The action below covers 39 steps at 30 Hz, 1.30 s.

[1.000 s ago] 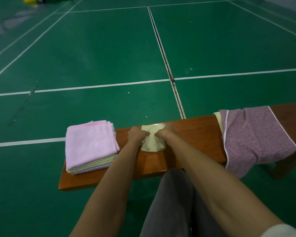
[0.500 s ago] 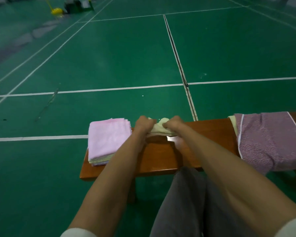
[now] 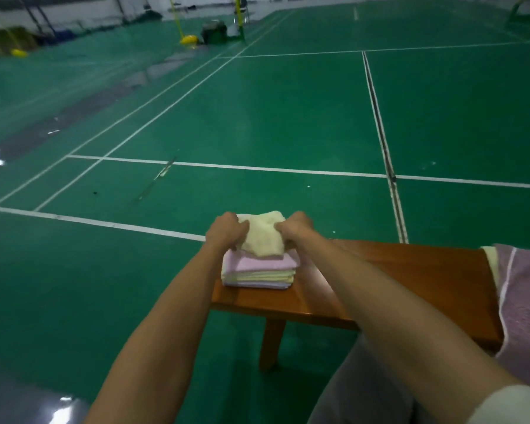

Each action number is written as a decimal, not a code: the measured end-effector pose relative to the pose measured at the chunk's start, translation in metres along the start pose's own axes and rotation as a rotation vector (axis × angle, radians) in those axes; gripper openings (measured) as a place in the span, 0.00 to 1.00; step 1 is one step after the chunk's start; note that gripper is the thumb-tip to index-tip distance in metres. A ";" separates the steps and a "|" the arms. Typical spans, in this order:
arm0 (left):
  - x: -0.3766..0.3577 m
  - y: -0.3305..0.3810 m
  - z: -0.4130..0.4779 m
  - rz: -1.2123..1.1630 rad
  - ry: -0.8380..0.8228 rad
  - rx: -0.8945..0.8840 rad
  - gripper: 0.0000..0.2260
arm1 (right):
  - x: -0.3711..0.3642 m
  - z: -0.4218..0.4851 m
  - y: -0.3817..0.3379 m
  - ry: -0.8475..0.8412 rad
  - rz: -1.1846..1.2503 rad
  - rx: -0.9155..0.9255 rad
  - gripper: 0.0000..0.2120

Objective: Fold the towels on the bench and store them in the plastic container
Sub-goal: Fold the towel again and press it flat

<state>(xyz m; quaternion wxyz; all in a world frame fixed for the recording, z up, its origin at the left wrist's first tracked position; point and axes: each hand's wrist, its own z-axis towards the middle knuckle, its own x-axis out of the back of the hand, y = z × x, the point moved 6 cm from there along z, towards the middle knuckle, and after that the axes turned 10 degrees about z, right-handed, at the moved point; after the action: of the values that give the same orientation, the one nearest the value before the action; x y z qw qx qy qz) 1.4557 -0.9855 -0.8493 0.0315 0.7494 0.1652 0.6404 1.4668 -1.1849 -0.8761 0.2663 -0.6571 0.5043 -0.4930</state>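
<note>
A folded pale yellow towel point(image 3: 263, 235) is held between both hands, right on top of the stack of folded pink and yellow towels point(image 3: 259, 272). My left hand point(image 3: 225, 231) grips its left side and my right hand point(image 3: 296, 229) grips its right side. The stack sits at the left end of the brown wooden bench point(image 3: 395, 276). No plastic container is in view.
A purple patterned cloth point(image 3: 523, 301) with a yellowish towel under it drapes over the bench at the right. My grey-trousered legs point(image 3: 364, 390) are below. Green court floor with white lines point(image 3: 257, 117) surrounds the bench; yellow net-post bases stand far off.
Both hands lifted the yellow towel off the middle of the bench and carried it left onto the stack. The view swung left and upward.
</note>
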 end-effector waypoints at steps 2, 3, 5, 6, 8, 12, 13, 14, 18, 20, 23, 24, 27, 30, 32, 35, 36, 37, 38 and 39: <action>-0.004 -0.018 0.001 0.059 -0.091 0.001 0.21 | -0.011 -0.008 -0.003 0.011 -0.047 0.032 0.14; -0.007 -0.025 0.001 0.074 -0.139 0.006 0.24 | -0.015 -0.010 -0.003 0.030 -0.088 0.046 0.13; -0.009 -0.034 0.003 0.081 -0.163 0.024 0.29 | -0.018 -0.010 0.001 0.070 -0.138 0.073 0.13; -0.009 -0.035 0.005 0.086 -0.139 0.025 0.31 | -0.019 -0.010 0.002 0.094 -0.149 0.083 0.14; -0.010 -0.030 0.010 0.139 -0.062 0.013 0.33 | -0.019 -0.012 0.002 0.110 -0.142 0.080 0.17; -0.020 -0.010 0.010 0.211 -0.009 0.006 0.29 | -0.024 -0.005 0.005 0.083 -0.007 -0.078 0.27; -0.023 -0.007 0.010 0.215 0.003 0.024 0.28 | -0.026 -0.004 0.008 0.065 0.013 -0.133 0.27; -0.023 -0.005 0.009 0.227 0.012 0.041 0.26 | -0.029 -0.002 0.009 0.044 0.008 -0.151 0.25; -0.023 0.002 0.007 0.301 0.084 0.033 0.21 | -0.023 0.001 -0.007 0.065 -0.050 -0.001 0.11; -0.019 0.007 0.006 0.278 0.143 0.027 0.22 | -0.016 0.003 -0.017 0.096 -0.093 0.088 0.08; -0.020 0.009 0.006 0.284 0.151 0.038 0.23 | -0.013 0.004 -0.015 0.105 -0.188 0.121 0.14; -0.023 0.008 0.005 0.287 0.136 0.054 0.22 | -0.013 0.004 -0.011 0.096 -0.235 0.123 0.17; -0.030 0.000 0.002 0.248 0.140 0.123 0.26 | -0.013 0.000 0.003 0.063 -0.359 0.120 0.23; -0.025 0.008 0.000 0.387 0.364 -0.063 0.24 | -0.012 -0.007 -0.001 0.150 -0.508 0.272 0.21; -0.030 0.021 -0.001 0.492 0.430 -0.325 0.18 | -0.018 -0.011 -0.010 0.185 -0.576 0.430 0.21; -0.060 0.022 0.004 0.471 0.218 -0.476 0.23 | -0.037 -0.009 -0.007 0.049 -0.599 0.496 0.26; -0.069 0.018 0.007 0.440 0.142 -0.440 0.26 | -0.043 -0.006 0.000 -0.017 -0.610 0.450 0.28; -0.077 0.012 0.010 0.431 0.086 -0.405 0.28 | -0.049 -0.004 0.011 -0.086 -0.624 0.391 0.29; -0.083 0.007 0.011 0.435 0.056 -0.383 0.29 | -0.054 -0.003 0.023 -0.143 -0.636 0.332 0.30; -0.088 0.003 0.011 0.446 0.042 -0.375 0.30 | -0.058 -0.002 0.033 -0.178 -0.645 0.292 0.30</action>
<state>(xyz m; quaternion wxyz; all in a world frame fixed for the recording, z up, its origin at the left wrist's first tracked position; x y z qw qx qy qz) 1.4558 -1.0115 -0.9340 0.0245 0.7348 -0.1242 0.6664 1.4514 -1.1431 -0.9256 0.2310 -0.7777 0.1703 -0.5594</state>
